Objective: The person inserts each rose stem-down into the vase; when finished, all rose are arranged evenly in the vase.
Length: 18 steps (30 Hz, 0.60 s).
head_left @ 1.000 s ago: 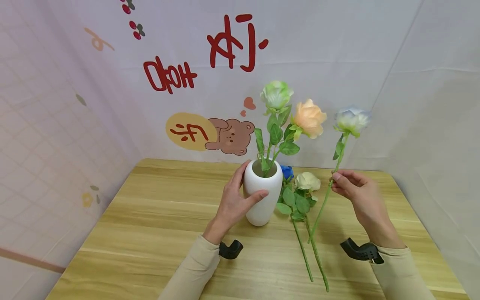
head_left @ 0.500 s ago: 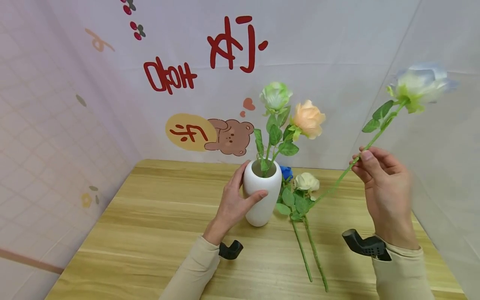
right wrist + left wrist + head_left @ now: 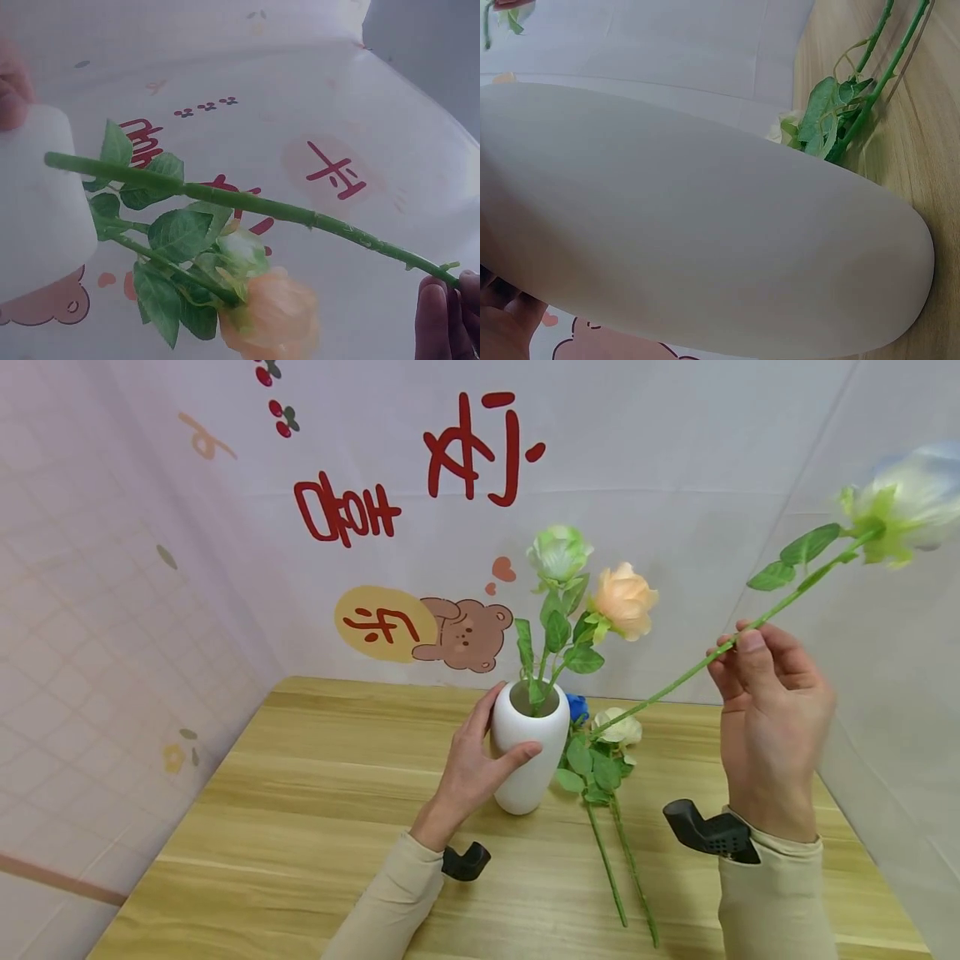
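Head view: nearest you lie your beige cloth left sleeve (image 3: 390, 897) and beige cloth right sleeve (image 3: 776, 893), with a curved black plastic wrist mount (image 3: 467, 862) at the left cuff and a matching black mount (image 3: 708, 831) at the right. Your left hand (image 3: 472, 768) is spread round a tall, rounded, smooth white vase (image 3: 531, 768), thumb across its near side and fingers curving round its far left. That vase stands upright on the pale wood-grain tabletop (image 3: 315, 777). Your right hand (image 3: 776, 710), raised above the table to the right, pinches the green stem of a pale blue-and-white rose (image 3: 892, 514) between thumb and fingertips. Its bloom is blurred and cut by the frame's right edge; its stem slants down leftward. Your right wrist view shows the stem's end crossing in front of the vase; you cannot tell whether they touch.

Just right of the vase, a cream rose (image 3: 618, 727) and a deep blue rose (image 3: 577, 707) lie on the tabletop, stems pointing toward you. Out of the vase's mouth rise a pale green rose (image 3: 559, 556) and a peach rose (image 3: 625, 602), leaning right. Farthest off, the white wall sheet (image 3: 675, 443) carries red brushed characters (image 3: 512, 456) and a brown cartoon bear (image 3: 468, 635).
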Each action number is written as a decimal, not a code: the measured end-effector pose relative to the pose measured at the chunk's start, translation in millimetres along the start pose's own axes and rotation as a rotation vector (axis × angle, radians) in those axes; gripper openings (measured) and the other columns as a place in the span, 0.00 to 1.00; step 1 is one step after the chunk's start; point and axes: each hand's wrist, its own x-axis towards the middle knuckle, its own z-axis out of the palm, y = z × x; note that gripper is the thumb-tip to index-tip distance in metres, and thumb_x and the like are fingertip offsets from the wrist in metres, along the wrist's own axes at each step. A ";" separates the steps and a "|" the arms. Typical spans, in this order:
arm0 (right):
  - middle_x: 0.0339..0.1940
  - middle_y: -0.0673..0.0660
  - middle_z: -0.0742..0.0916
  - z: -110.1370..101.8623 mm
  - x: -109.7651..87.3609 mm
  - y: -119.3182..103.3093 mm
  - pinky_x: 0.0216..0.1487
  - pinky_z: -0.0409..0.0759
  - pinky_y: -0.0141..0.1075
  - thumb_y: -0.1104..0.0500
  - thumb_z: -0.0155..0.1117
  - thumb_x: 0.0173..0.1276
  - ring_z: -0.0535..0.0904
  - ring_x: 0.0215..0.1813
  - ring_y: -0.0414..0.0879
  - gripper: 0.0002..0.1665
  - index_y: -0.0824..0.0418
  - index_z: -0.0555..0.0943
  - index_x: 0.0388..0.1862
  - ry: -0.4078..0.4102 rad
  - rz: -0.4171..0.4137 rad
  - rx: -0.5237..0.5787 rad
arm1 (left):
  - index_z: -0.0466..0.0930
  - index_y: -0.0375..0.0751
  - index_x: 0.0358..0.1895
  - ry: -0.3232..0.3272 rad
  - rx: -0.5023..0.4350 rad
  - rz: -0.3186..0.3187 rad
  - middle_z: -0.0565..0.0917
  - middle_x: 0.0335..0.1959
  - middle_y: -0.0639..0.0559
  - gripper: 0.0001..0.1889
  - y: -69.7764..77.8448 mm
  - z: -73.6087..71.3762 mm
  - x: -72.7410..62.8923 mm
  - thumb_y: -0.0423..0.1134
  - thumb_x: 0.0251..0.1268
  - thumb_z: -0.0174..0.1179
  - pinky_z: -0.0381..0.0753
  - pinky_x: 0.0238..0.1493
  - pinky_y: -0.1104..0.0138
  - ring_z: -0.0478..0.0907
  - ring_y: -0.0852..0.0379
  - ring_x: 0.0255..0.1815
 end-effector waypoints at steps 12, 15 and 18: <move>0.38 0.69 0.83 17.3 6.1 14.4 0.35 0.88 0.36 0.76 0.68 0.66 0.84 0.33 0.56 0.15 0.85 0.77 0.48 0.034 -0.037 0.027 | 0.62 0.41 0.79 -0.001 0.013 0.029 0.73 0.72 0.45 0.55 -0.3 -0.2 0.7 0.75 0.57 0.65 0.77 0.67 0.50 0.76 0.49 0.68; 0.38 0.70 0.84 19.1 7.2 17.3 0.35 0.88 0.37 0.77 0.68 0.66 0.84 0.33 0.57 0.15 0.85 0.77 0.48 0.049 -0.033 0.048 | 0.62 0.42 0.80 -0.004 0.008 0.026 0.73 0.73 0.45 0.55 -0.5 -0.5 0.5 0.74 0.57 0.65 0.77 0.67 0.51 0.76 0.49 0.69; 0.37 0.70 0.83 20.6 7.6 21.7 0.35 0.88 0.37 0.76 0.69 0.65 0.84 0.32 0.57 0.15 0.85 0.77 0.48 0.055 -0.027 0.052 | 0.62 0.42 0.80 -0.008 0.004 0.021 0.72 0.73 0.45 0.54 -0.7 -0.7 0.1 0.73 0.58 0.66 0.76 0.68 0.51 0.75 0.49 0.69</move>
